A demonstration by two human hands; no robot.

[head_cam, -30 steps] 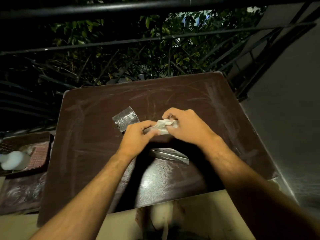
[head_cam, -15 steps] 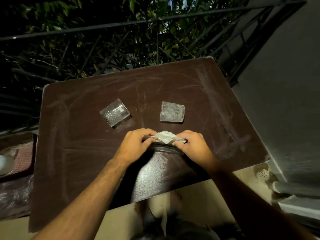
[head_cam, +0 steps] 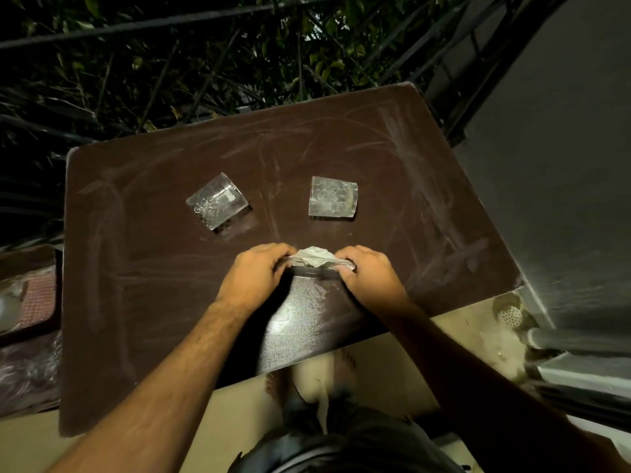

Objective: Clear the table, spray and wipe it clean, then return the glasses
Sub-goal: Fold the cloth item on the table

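Both forearms extended forward over brown table (head_cam: 136,302), left hand (head_cam: 254,273) and right hand (head_cam: 370,274) side by side, fingers curled gripping crumpled white cloth (head_cam: 316,257) against tabletop, two glasses (head_cam: 218,205) (head_cam: 333,199) beyond, no legible markings.

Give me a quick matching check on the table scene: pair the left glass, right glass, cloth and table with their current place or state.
Things:
1. left glass
2. right glass
3. cloth
4. table

States:
A. brown, streaked with wipe marks
B. held between the left hand and right hand
C. far side, nearer the wall
D. far side, nearer the left edge

Pairs: 1-D, 2-C, 3-B, 4-A
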